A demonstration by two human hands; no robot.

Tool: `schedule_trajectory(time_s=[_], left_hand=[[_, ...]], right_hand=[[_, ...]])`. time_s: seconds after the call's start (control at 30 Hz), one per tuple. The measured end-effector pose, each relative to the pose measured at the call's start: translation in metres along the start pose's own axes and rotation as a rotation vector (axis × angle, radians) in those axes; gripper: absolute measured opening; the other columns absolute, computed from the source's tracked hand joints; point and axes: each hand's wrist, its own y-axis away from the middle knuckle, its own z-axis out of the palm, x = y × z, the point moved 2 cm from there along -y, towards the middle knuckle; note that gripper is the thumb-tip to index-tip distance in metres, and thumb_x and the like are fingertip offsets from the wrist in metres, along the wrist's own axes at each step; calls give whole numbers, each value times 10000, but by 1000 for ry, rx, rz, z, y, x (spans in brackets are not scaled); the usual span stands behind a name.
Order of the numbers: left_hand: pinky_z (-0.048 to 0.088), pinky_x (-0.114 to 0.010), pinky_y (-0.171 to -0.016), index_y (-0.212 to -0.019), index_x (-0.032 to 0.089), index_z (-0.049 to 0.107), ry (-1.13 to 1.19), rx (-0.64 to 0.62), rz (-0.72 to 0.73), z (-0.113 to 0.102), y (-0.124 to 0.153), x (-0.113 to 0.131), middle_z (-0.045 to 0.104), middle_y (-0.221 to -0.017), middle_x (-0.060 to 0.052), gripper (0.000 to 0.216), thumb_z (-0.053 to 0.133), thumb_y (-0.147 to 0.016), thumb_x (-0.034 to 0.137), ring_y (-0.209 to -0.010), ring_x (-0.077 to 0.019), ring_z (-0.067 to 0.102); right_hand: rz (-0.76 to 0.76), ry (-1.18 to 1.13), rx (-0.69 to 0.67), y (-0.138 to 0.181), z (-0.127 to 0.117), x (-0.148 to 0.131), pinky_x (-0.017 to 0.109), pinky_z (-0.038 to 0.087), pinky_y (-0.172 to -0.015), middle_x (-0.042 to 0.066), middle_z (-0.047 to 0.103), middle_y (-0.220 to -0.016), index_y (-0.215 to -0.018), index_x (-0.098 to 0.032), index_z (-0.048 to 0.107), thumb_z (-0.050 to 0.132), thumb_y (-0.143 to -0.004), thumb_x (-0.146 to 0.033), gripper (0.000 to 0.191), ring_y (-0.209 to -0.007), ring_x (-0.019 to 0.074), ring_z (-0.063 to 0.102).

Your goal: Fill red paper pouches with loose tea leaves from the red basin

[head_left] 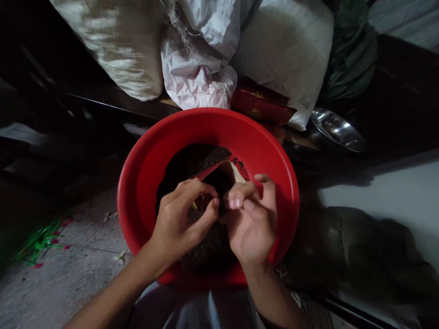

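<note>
A large red plastic basin sits in front of me, holding a heap of dark loose granules. Both hands are over the basin. My right hand pinches the edge of a small packet, red outside and pale inside, whose open mouth faces into the basin. My left hand has its fingers curled with the tips at the packet's near edge; whether it grips the packet or something small is hidden.
White and cream sacks are piled behind the basin, beside a red box and a green bag. A steel bowl lies at the right. Green and red scraps litter the concrete floor at the left.
</note>
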Motion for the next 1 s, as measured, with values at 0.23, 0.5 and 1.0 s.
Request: schedule_trajectory(time_s=[0.23, 0.5, 1.0], left_hand=[[523, -345, -961, -923, 198, 690, 121, -35, 40, 8, 6, 2, 725, -825, 10, 62, 667, -948, 146, -748, -122, 658], [505, -397, -1059, -919, 202, 695, 78, -56, 66, 6, 7, 4, 716, -778, 24, 68, 653, -942, 155, -713, -118, 663], [537, -383, -1045, -901, 195, 587, -1, -127, 201, -1, 2, -12, 626, -765, 31, 70, 609, -941, 142, -719, -113, 598]], right_hand=[[-363, 414, -133, 13, -18, -1, 421, 511, -790, -32, 667, -759, -1280, -319, 513, 603, -917, -141, 414, -777, 207, 599], [-387, 503, -184, 13, -21, 2, 424, 510, -838, -16, 693, -806, -1303, -299, 504, 591, -915, -104, 443, -890, 215, 605], [-387, 495, -345, 5, -20, 10, 459, 498, -905, -26, 683, -798, -1320, -278, 475, 593, -905, -121, 459, -870, 207, 616]])
